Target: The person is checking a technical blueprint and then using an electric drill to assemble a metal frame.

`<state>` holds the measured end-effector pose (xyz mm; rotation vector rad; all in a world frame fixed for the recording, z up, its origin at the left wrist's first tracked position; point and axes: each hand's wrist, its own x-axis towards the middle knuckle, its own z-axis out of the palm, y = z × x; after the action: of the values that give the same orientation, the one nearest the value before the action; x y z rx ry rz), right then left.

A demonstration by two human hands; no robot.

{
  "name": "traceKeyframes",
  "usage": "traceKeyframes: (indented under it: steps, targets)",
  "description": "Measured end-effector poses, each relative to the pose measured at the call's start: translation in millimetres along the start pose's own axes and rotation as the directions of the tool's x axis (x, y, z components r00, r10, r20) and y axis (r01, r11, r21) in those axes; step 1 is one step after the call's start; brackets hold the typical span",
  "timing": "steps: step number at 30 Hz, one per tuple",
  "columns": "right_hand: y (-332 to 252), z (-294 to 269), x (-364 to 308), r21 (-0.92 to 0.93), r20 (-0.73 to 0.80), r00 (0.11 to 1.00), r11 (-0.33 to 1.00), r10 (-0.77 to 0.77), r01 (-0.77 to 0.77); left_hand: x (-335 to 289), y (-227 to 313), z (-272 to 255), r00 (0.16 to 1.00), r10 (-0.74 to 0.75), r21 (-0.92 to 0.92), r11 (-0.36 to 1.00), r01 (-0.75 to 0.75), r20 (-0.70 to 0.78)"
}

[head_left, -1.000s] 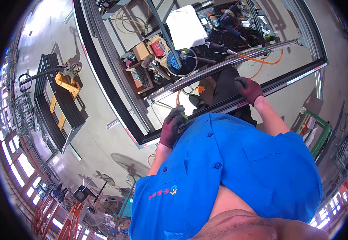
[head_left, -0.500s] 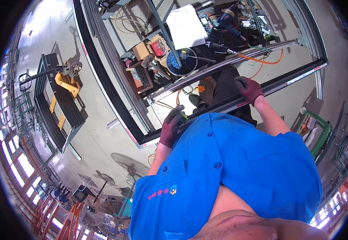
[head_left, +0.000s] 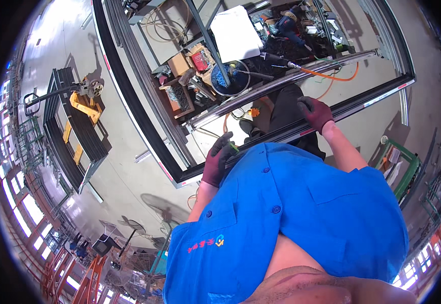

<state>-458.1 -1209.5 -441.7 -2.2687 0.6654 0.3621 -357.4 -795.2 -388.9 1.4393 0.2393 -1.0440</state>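
Observation:
A large black rectangular frame lies across in front of me, its near bar close to my blue shirt. My left hand, in a dark red and black glove, is at the left part of that bar. A small green object sticks out from its curled fingers; most of it is hidden, so its kind does not show. My right hand, gloved alike, is closed over the near bar further right, with its fingers bent past the far edge.
Inside the frame's outline, a workbench holds a blue bucket of screws, white paper, a cordless drill and a box of screws. An orange hose curves rightward. A yellow pallet jack carries black frames at left; a green cart stands right.

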Motion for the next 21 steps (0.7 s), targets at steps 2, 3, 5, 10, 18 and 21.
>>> traceKeyframes:
  steps: [2,3,5,10,18,21]
  targets:
    - [0,1,0,-0.002,-0.002,1.0,1.0,0.016,-0.016,0,-2,-1,1.0,0.012,0.02,1.0,-0.012,0.006]
    - [1,2,0,-0.002,-0.003,1.0,1.0,0.017,-0.017,-1,0,1,1.0,-0.002,-0.002,1.0,0.002,0.005]
    - [4,3,1,-0.005,-0.007,1.0,1.0,0.013,-0.013,-1,3,2,1.0,-0.016,-0.024,1.0,0.016,0.005]
    - [2,1,1,-0.001,-0.001,1.0,1.0,0.009,-0.009,-2,5,6,0.999,0.041,0.046,0.998,-0.041,-0.01]
    - [5,2,2,-0.014,-0.008,1.0,1.0,-0.011,0.011,-3,12,6,0.999,-0.028,0.017,0.999,0.027,0.03]
    - [3,2,3,-0.006,0.007,1.0,1.0,0.022,-0.022,-3,11,6,0.999,-0.031,0.029,0.999,0.03,0.026]
